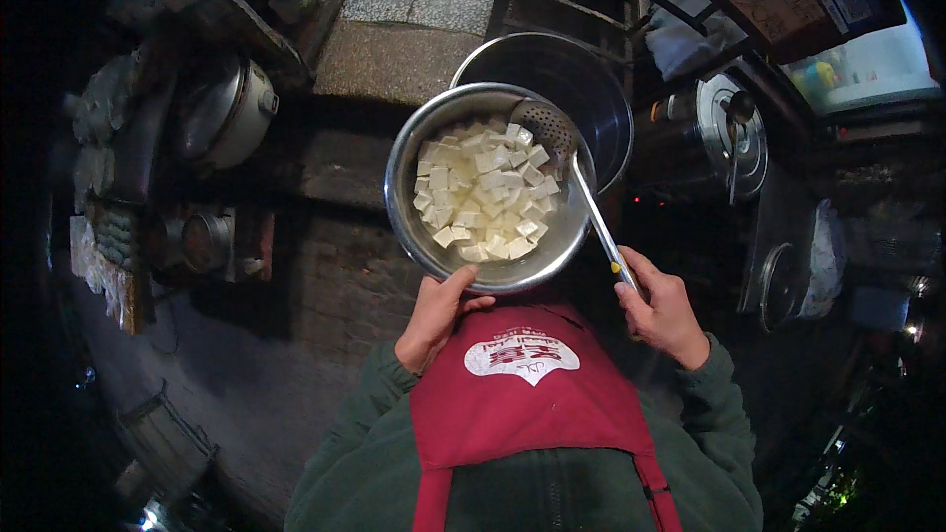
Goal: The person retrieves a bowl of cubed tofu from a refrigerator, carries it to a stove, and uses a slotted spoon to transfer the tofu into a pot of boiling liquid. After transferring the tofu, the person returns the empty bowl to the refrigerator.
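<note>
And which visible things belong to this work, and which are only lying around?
In use:
steel bowl, in left hand
white cubes inside it
perforated skimmer, in right hand
perhaps the wide pot beyond

Apparently just lying about:
lidded pot, left
ladle on a round lid, right

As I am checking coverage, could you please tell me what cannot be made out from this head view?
In the head view:
- Left hand: some fingers, hidden beneath the metal bowl.
- Skimmer: its gripped handle section, covered by the right hand.
- White cubes: the lower ones, hidden by those on top.
- Larger pot: its near side, blocked by the bowl.
- Green jacket: cut off by the lower edge.
</note>
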Demonstrator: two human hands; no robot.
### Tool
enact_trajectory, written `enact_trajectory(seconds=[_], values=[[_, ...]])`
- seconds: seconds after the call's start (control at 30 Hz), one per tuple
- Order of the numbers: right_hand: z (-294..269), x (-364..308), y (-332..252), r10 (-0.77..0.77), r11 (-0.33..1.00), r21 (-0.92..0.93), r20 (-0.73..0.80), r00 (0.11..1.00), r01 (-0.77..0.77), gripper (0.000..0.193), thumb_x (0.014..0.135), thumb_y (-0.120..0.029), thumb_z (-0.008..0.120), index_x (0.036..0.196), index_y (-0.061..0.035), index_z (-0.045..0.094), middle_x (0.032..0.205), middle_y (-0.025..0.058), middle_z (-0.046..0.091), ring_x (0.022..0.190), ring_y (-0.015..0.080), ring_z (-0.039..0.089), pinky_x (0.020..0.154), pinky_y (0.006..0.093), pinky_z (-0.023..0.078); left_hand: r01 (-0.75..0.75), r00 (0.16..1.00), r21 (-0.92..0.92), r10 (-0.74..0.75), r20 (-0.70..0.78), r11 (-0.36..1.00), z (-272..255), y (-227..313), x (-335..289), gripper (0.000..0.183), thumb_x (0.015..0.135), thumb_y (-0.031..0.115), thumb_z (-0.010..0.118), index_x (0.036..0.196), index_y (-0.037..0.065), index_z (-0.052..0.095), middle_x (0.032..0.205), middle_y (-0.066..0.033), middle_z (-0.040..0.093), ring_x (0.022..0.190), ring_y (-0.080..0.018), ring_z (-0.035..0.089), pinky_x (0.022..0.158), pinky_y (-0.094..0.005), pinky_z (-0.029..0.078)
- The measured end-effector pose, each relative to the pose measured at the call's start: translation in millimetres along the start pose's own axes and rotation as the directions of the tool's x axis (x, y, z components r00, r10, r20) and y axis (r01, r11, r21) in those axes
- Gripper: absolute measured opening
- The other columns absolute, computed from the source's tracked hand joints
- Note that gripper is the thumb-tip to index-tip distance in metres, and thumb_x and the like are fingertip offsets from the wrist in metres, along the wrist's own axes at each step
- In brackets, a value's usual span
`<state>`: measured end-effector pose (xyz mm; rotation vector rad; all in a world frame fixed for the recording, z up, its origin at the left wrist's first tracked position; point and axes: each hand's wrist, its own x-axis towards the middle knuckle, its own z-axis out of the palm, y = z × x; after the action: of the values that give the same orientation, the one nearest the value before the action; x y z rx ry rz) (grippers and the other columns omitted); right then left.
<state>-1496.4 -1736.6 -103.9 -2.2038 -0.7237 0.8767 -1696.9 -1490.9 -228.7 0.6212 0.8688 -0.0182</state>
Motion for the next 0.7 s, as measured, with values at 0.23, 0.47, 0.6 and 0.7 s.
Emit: enact_trajectory(seconds=[0.23,0.47,0.6,0.7], values=[[14,-3,-32,-0.236,0.751,-0.646,-0.064,0.97,0.14,0.052,0.096,-0.011,0.069,0.145,-0.0001,0.056,0.093,0.0175,0.068,0.069,0.0392,0.07,0.061,0.0497,0.056,-0.005,1.0,0.011,0.005,0.018,1.0,-2,-3,3,0.04,0.105,0.016,0.061,0.139,-0.006,0.059,0.123,-0.0144,0.072,0.098,-0.0205,0.074,0.079,-0.0309,0.065],[-12,-2,-73,-0.291,0.433,-0.894,-0.014,0.957,0.119,0.051,0.097,-0.013,0.066,0.145,-0.0017,0.056,0.084,0.0121,0.06,0.056,0.0296,0.066,0.051,0.0424,0.052,-0.016,0.999,-0.027,0.017,0.041,0.999,-2,-8,8,0.04,0.105,0.015,0.06,0.139,-0.005,0.058,0.124,-0.0144,0.072,0.1,-0.0213,0.074,0.079,-0.0322,0.065],[0,-3,-82,-0.209,0.381,-0.923,-0.031,0.977,0.052,0.053,0.096,-0.013,0.068,0.147,-0.003,0.055,0.083,0.0131,0.06,0.057,0.032,0.065,0.05,0.0447,0.051,-0.03,0.997,-0.077,0.035,0.066,0.997,2,-15,9,0.039,0.105,0.019,0.063,0.136,-0.004,0.06,0.123,-0.0145,0.072,0.103,-0.0226,0.073,0.083,-0.0351,0.065],[25,-8,-85,-0.171,0.353,-0.935,-0.09,0.981,-0.024,0.051,0.097,-0.014,0.068,0.145,-0.0019,0.056,0.081,0.0132,0.06,0.056,0.0306,0.065,0.049,0.0435,0.051,-0.008,0.994,-0.153,0.026,0.11,0.988,2,-19,11,0.042,0.105,0.017,0.064,0.141,-0.002,0.057,0.129,-0.0145,0.07,0.109,-0.0235,0.071,0.09,-0.0392,0.064]])
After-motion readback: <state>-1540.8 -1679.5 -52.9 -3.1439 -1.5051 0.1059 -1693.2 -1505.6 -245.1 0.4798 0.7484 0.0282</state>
